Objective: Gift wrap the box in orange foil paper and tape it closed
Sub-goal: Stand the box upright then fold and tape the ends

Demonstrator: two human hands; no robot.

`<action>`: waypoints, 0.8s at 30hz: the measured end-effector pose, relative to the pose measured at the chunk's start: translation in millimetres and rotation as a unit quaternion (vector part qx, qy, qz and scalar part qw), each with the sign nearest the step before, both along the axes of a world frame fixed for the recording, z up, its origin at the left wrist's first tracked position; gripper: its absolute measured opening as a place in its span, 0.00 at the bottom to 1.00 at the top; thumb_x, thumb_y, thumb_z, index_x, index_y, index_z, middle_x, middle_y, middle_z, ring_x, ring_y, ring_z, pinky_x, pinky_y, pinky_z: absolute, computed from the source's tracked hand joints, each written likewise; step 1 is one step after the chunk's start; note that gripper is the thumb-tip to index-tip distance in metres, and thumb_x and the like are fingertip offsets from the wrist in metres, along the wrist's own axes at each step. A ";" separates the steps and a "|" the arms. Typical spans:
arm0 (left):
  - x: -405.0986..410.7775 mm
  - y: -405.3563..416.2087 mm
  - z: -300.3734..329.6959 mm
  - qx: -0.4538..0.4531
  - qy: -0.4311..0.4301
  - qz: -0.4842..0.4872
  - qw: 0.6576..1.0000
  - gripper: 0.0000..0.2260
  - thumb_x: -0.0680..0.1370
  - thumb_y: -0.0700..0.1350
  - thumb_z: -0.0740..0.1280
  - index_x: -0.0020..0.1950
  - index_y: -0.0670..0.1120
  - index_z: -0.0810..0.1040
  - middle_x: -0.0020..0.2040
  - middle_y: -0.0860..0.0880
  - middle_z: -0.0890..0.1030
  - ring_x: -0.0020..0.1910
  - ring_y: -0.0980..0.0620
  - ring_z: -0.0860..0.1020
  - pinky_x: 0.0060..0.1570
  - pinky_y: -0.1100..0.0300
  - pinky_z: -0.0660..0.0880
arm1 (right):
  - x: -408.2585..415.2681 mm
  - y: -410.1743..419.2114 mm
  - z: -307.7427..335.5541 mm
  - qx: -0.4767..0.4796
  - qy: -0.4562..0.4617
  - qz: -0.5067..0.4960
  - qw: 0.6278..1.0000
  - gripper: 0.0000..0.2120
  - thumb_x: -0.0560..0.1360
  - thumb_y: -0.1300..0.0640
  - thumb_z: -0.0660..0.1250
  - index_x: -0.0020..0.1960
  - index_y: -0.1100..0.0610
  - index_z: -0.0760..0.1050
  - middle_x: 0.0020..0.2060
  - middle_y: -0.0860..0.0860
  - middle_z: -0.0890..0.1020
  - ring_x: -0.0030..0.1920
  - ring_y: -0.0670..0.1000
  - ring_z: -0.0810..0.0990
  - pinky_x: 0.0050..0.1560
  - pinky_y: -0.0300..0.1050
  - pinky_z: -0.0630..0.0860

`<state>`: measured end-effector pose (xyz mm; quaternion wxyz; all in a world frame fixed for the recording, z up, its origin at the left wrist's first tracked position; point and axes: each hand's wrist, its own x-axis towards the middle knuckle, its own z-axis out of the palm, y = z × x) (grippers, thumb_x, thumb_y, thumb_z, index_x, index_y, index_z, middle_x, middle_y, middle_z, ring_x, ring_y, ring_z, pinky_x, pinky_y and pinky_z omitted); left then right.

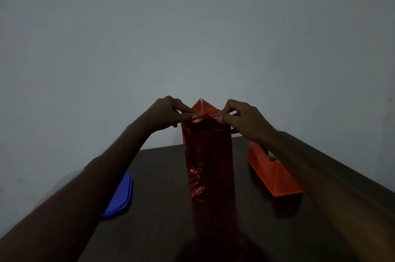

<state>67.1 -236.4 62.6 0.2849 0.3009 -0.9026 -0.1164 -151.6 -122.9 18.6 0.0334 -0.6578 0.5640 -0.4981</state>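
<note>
A dim grey wall [192,26] is filling the background behind a dark table [162,176]. The box [208,155], already sheathed in foil [201,178], is being stood on end near the middle of the table, its long axis upright and its open end pointing up, probably so the top flaps can be folded. A red tape dispenser [275,176] is being kept just right of it, within reach for sealing. A blue lid [120,195] is lying toward the left edge. The top foil corners are being pinched by the left hand [168,113] and the right hand [245,119].
</note>
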 end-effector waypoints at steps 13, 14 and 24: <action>-5.4 3.7 8.9 0.076 -0.040 -0.021 0.996 0.18 0.66 0.64 0.73 0.54 0.62 0.84 0.51 0.57 0.79 0.48 0.57 0.80 0.39 0.64 0.78 | 0.3 4.3 -3.8 -0.007 0.028 0.004 1.000 0.07 0.70 0.56 0.71 0.46 0.54 0.76 0.46 0.46 0.83 0.45 0.46 0.82 0.50 0.54 0.80; -6.7 4.4 10.4 0.077 -0.050 -0.021 0.996 0.16 0.67 0.62 0.74 0.54 0.63 0.83 0.51 0.58 0.79 0.47 0.58 0.79 0.38 0.66 0.77 | 1.4 4.1 -3.8 -0.006 0.024 0.003 1.000 0.06 0.70 0.56 0.70 0.46 0.54 0.76 0.46 0.46 0.83 0.45 0.46 0.82 0.50 0.54 0.80; -13.5 1.2 20.8 0.108 -0.092 -0.005 0.990 0.16 0.70 0.58 0.75 0.57 0.61 0.83 0.48 0.62 0.79 0.49 0.62 0.77 0.36 0.67 0.76 | -0.4 -2.7 -4.3 -0.028 0.004 0.000 1.000 0.02 0.70 0.56 0.66 0.41 0.54 0.76 0.40 0.45 0.83 0.39 0.46 0.83 0.46 0.57 0.80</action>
